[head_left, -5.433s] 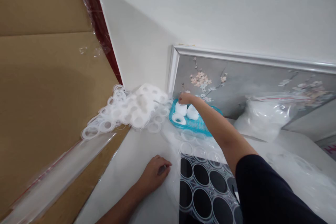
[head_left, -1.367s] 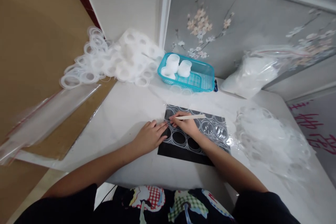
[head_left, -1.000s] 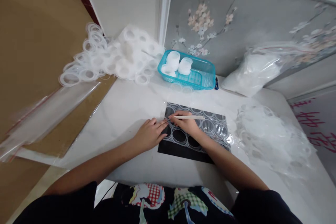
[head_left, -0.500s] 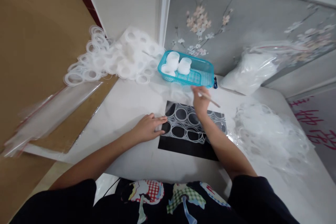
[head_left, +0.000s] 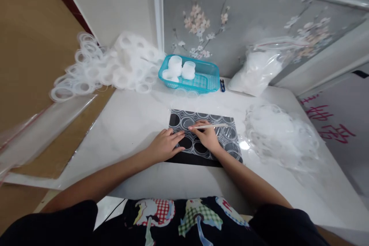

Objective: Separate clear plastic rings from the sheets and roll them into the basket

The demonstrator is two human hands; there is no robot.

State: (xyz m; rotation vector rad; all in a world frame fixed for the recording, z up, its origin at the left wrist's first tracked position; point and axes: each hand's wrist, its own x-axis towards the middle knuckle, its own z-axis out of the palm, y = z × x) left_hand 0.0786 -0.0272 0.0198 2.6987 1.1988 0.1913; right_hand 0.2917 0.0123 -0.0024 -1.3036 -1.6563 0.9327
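Observation:
A clear plastic sheet of ring outlines [head_left: 230, 133] lies over a black board [head_left: 198, 160] on the table. My left hand [head_left: 165, 145] rests flat with fingers apart on the left edge of the sheet. My right hand [head_left: 208, 137] is closed round a thin pale stick [head_left: 211, 126], its kind unclear. The stick lies nearly level, pointing right, and its left end is at my fingertips over the upper middle of the sheet. Part of the sheet is hidden beneath my right hand.
Behind the board stands a blue basket [head_left: 211, 75] with white stacks of discs [head_left: 188, 70]. Blue clip [head_left: 222, 85] and filled plastic bag [head_left: 255, 71] sit to its right. Cut-out ring sheets pile at left [head_left: 115, 63] and right [head_left: 276, 138]. Flat plastic sleeves [head_left: 49, 127] lie left.
My right hand has come down from near the basket's front edge to the sheet, still with the stick. My left hand stays at the sheet's left side. The view has shifted to the right.

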